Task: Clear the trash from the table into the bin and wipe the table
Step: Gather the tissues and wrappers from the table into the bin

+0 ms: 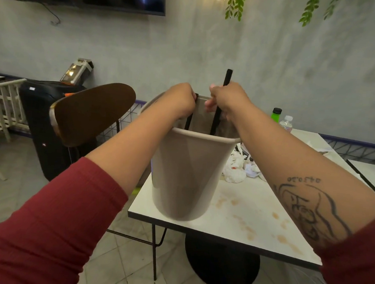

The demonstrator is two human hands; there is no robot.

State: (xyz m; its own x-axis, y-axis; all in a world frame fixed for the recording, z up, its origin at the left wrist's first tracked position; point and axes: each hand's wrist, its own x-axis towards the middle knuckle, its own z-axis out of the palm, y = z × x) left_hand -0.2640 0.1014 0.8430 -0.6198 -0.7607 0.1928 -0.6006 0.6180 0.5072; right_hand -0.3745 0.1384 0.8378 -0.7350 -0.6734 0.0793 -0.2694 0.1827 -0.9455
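Observation:
A tall beige bin [186, 174] stands on the near left corner of the white table [255, 203]. Both my hands are over its far rim. My left hand [181, 99] grips a thin black stick [189, 122] that slants down into the bin. My right hand [226, 99] holds a black straw [226, 78] upright, its lower end inside the bin; something blurred and clear hangs just under this hand. Crumpled white tissues and wrappers [235, 171] lie on the table right of the bin. Brown stains [245, 226] mark the tabletop.
A green bottle [276, 115] and a clear water bottle [286, 123] stand at the table's far end. A brown chair back [91, 112] and a black speaker [42, 128] are at the left. A second table [373, 173] adjoins on the right.

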